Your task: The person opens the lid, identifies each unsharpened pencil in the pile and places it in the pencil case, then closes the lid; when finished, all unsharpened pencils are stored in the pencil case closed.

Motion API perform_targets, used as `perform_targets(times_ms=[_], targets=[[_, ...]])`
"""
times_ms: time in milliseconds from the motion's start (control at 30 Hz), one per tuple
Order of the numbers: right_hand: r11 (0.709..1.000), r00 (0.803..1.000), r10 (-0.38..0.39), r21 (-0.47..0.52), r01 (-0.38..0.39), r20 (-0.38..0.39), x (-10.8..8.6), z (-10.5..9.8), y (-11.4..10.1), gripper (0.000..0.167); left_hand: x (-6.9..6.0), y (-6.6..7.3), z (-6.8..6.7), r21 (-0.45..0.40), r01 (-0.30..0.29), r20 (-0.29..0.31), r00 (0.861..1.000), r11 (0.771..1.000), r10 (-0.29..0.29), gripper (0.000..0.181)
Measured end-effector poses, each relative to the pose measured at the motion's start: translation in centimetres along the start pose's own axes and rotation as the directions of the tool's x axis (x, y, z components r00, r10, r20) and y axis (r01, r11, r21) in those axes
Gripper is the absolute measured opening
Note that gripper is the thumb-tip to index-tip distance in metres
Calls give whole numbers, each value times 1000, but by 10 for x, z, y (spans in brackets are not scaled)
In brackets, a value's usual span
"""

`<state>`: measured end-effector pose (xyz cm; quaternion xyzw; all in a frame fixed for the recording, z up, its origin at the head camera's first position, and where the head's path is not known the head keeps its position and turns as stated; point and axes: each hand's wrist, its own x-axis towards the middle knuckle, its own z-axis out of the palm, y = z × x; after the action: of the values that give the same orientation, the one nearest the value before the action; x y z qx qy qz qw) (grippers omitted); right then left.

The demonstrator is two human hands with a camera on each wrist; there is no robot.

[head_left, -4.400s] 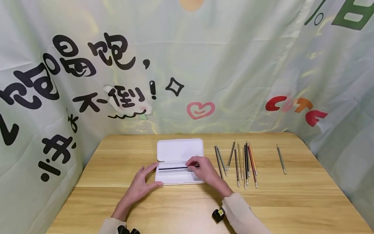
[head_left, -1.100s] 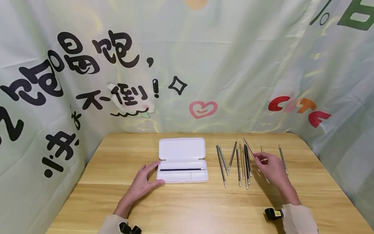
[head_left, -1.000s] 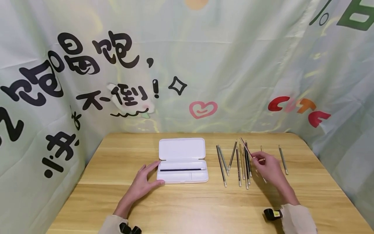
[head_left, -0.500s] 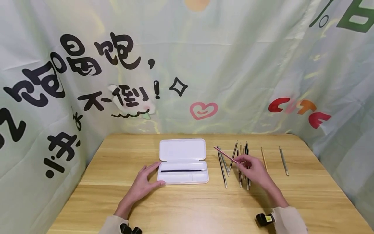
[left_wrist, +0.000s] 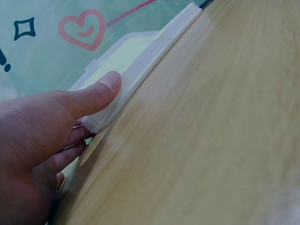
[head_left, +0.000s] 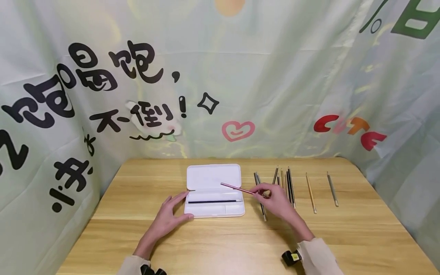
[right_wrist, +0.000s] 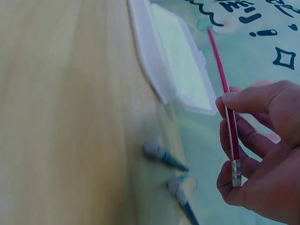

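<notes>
A white case [head_left: 206,211] lies with its lid raised at the back, a dark pencil [head_left: 214,201] lengthwise inside. My left hand [head_left: 166,217] holds the case's left end, thumb at the front corner and fingers at the back one. In the left wrist view the thumb of this hand [left_wrist: 56,131] rests against the case wall [left_wrist: 154,58]. My right hand [head_left: 275,200] pinches a red pencil [head_left: 237,187] near its eraser end, its far tip above the case's right part. The right wrist view shows the red pencil [right_wrist: 220,65] between thumb and fingers of that hand [right_wrist: 267,140].
Several dark, grey and natural pencils lie right of the case, partly behind my right hand. Farther right are a natural wood pencil [head_left: 311,193] and a grey pencil [head_left: 332,189], lying apart. A printed curtain [head_left: 282,84] hangs behind the wooden table [head_left: 213,248].
My right hand has carried the red pencil leftward from the pencil group to the case, turning it more crosswise. The natural pencil now lies apart from the group. My left hand stays at the case.
</notes>
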<state>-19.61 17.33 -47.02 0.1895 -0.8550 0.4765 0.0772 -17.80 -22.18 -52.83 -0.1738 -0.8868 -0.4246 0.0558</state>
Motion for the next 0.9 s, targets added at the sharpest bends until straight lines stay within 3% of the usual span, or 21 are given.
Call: perform_targets(times_ms=[167,333,467,667,900], targets=[[998,999,-51,38,51,-15,15,17,-11,17,0,1,0,-8,-4,-4,1000,1000,4,82],[996,1000,-26,80,25,13,27,40,-18,17,0,2,0,1,-4,-6,1000,1000,4,81],[997,998,-62,44,61,26,33,59,-21,17,-1,1,0,0,-5,-8,1000,1000,5,82],[999,998,-40,0,40,53,35,80,-26,14,-2,0,-1,-2,-11,-20,1000,1000,11,82],[989,995,-63,-126,72,75,33,92,-28,13,0,1,1,-5,-21,-17,1000,1000,21,81]])
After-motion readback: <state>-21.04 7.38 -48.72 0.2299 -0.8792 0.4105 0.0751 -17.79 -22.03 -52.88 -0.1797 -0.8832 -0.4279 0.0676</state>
